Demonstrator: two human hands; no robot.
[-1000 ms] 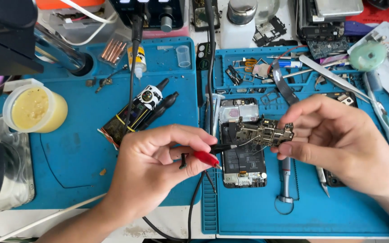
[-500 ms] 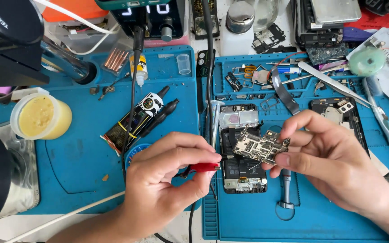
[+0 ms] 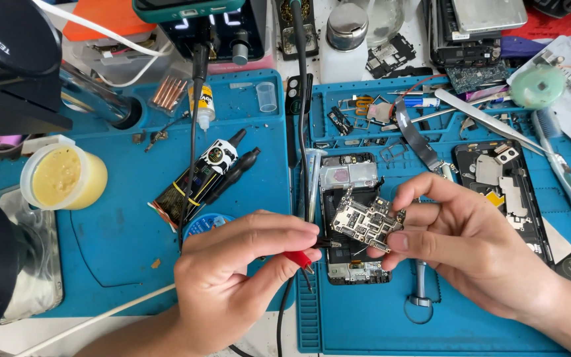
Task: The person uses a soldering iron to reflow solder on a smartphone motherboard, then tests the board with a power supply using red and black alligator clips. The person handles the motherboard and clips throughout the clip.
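Right now your left hand [image 3: 232,277] pinches a red-tipped probe [image 3: 297,258] between thumb and forefinger, fingers [image 3: 279,228] pressed together around it, its dark cable dropping toward the bench's near edge. The probe's metal tip reaches to the lower left edge of the small circuit board [image 3: 365,221]. Your right hand [image 3: 477,254] holds that board by its right side, thumb below and fingertips above, tilted and lifted just above the opened phone [image 3: 353,218], which lies on the blue mat [image 3: 464,317]. Under your right palm, a screwdriver [image 3: 419,291] lies on the same mat. A second opened phone body [image 3: 503,192] lies to the right, near a pair of long tweezers [image 3: 484,119]. On the left blue mat [image 3: 114,244] you have a black tube of adhesive [image 3: 196,182], a tub of yellow paste [image 3: 64,177] and a small glue bottle [image 3: 205,106]. Black microscope parts [image 3: 1,59] fill the left edge of the view.
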